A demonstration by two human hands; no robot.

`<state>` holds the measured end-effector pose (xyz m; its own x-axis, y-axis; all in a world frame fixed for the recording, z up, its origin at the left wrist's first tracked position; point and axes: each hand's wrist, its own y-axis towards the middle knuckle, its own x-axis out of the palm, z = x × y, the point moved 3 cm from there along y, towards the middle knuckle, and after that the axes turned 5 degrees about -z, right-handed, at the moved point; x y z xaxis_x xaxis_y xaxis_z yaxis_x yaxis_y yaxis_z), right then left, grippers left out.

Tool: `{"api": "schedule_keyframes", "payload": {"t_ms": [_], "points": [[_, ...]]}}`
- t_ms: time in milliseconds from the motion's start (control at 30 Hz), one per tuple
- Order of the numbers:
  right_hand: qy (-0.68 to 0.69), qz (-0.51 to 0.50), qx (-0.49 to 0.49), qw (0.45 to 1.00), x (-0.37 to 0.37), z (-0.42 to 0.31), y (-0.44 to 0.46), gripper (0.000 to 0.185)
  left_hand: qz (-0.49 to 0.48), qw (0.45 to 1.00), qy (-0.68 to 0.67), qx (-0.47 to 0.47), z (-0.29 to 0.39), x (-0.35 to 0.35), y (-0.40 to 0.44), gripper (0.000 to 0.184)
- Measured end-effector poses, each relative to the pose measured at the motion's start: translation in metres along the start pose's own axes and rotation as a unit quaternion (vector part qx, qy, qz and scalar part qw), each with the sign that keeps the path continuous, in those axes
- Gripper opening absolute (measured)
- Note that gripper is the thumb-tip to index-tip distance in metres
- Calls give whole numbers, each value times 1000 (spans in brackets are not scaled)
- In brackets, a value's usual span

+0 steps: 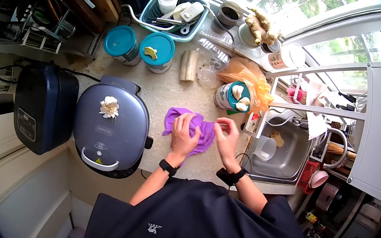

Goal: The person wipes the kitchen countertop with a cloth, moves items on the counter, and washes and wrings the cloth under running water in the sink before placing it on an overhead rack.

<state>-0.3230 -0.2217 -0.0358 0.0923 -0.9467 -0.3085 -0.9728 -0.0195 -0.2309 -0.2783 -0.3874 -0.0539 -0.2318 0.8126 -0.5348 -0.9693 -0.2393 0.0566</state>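
A crumpled purple cloth (205, 139) lies on the counter in front of me. My left hand (183, 135) rests over its left part, palm down, with the fingers stretched and the thumb apart. Just beyond the cloth's right edge is my right hand (227, 141), its fingers bent and the thumb a little apart from them. Nothing shows between the fingers of my right hand. Both wrists wear black bands.
On the left stands a dark electric griddle (110, 132) with garlic (109, 107) on its lid. Teal-lidded cans (157, 51) line the back near a teal basket (183, 35). Garlic tops another can (227, 96) beside an orange bag (249, 81). A sink (287, 154) lies right.
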Motion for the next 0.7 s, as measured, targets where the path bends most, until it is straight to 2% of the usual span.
{"api": "schedule_keyframes", "payload": {"t_ms": [33,67,133,233,333,567,700], "points": [[-25,48,38,998,-25,24,7,38,-17,1000,-20,6,6,8,8,56],[-59,68,29,996,-42,31,15,53,-20,999,-40,8,17,14,19,62],[-71,53,15,996,-56,38,33,65,-24,997,-77,12,40,27,46,76],[-46,6,-3,999,-52,33,55,65,-61,993,-89,45,51,48,77,94],[69,0,-58,996,-40,47,67,64,-140,970,-191,61,51,61,93,98],[32,0,-64,997,-27,40,56,62,-85,971,-224,-7,55,55,85,97],[28,-25,-90,995,-9,15,54,64,-45,982,-183,21,57,31,85,97]]}}
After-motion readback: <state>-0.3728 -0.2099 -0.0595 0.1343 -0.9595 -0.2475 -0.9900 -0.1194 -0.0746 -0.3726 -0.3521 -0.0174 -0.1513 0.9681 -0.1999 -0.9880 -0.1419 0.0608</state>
